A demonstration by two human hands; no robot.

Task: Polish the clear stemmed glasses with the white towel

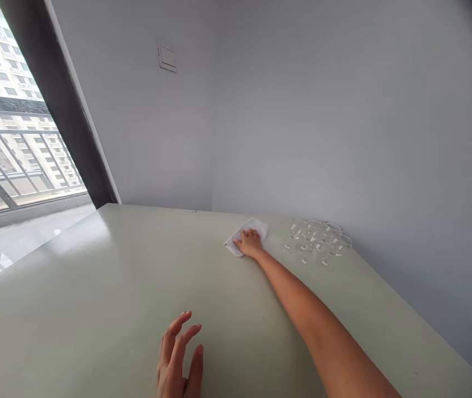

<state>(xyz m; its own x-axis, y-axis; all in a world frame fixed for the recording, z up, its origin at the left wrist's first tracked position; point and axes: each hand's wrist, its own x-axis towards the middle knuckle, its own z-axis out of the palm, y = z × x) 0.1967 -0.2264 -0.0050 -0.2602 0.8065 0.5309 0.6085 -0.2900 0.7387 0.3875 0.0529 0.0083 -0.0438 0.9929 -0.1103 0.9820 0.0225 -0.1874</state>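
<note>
My right hand (250, 243) reaches far across the pale green tabletop (136, 287). It presses down on a white cloth (236, 236), fingers bent over the fabric and thumb out to the left. Part of the cloth is hidden under the palm. Nearer to me, my left hand (177, 359) hovers over the table's front with its fingers apart and curved, holding nothing. To the right of the cloth stands a group of several clear stemmed glasses (316, 240), close together near the wall side.
Grey walls (323, 110) meet in a corner behind the table and border its right edge. A light switch (167, 58) is on the back wall. At the left, a dark frame (49, 83) borders a window or balcony opening with a railing (20, 157).
</note>
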